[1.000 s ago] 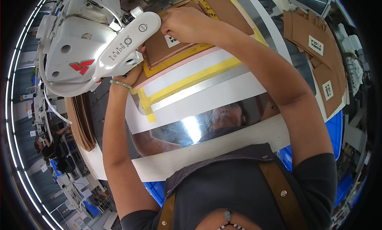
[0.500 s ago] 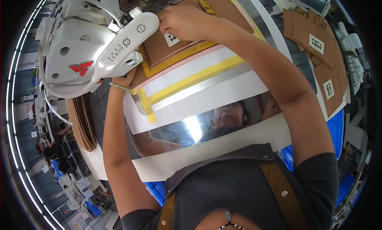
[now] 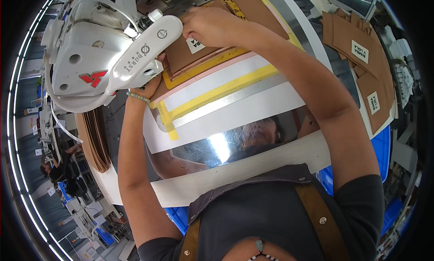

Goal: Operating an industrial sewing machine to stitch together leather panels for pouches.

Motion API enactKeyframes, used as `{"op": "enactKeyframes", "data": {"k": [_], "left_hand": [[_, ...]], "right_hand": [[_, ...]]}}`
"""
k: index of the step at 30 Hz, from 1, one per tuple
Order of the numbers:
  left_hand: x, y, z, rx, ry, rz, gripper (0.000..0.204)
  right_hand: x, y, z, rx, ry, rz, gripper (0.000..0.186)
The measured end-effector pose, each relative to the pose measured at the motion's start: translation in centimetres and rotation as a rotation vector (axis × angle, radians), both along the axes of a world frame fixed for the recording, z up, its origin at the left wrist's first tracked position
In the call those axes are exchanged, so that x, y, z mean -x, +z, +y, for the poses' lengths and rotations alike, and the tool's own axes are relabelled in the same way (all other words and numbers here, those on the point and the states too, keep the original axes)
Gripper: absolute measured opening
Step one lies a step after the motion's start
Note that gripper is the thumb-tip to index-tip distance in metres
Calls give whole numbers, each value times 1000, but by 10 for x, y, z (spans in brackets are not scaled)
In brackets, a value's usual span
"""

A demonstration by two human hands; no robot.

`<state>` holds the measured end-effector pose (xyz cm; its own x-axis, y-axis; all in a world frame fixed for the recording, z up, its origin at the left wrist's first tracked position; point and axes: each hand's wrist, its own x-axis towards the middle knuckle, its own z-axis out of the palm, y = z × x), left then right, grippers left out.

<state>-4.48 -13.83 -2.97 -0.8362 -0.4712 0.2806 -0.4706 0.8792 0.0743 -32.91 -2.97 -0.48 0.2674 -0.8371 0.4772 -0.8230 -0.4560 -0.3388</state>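
Observation:
My right hand (image 3: 205, 28) is curled, fingertips pressed together, over a brown panel (image 3: 178, 57) with a white label, partly covering that label; what the fingertips grip is hidden. The panel lies inside a yellow template (image 3: 190, 78) on a brown sheet bordered with pink and yellow tape. My left hand (image 3: 147, 84), below a bead bracelet, reaches under the white sewing machine head (image 3: 79, 48) at the template's left side; most of its fingers are hidden. The machine's white arm cover reaches close to my right fingertips.
Labelled brown pieces (image 3: 373, 69) are piled on the right. A stack of brown pieces (image 3: 97, 143) lies on the left. A polished metal plate (image 3: 190, 155) runs along the front, above a pale board edge (image 3: 239, 166). Blue bins sit below. A co-worker (image 3: 56, 168) is at the far left.
My left hand has shifted slightly upward since half a second ago, showing a fingertip beside the machine head. My right hand stays curled over the panel, with barely any movement.

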Motion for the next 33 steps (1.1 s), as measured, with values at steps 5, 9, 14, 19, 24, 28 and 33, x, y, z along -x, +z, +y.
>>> {"op": "enactKeyframes", "data": {"k": [5,9,14,19,24,28,33], "left_hand": [[3,2,4,7,0,52,27],[12,7,9,101,33,15,29],[3,15,10,-48,94,-73,39],[11,17,16,-173,80,-79,48],[6,21,18,-6,50,-123,39],[3,15,18,-161,4,14,28],[3,11,15,-314,18,34,37]], "right_hand": [[-6,1,5,-98,-30,53,9],[-4,-2,5,-67,-29,31,8],[-13,13,16,33,142,22,14],[-20,9,19,-146,361,-10,23],[-31,4,23,-157,362,-3,35],[-36,7,26,-201,324,18,40],[-38,8,26,-233,319,-3,42]]}}
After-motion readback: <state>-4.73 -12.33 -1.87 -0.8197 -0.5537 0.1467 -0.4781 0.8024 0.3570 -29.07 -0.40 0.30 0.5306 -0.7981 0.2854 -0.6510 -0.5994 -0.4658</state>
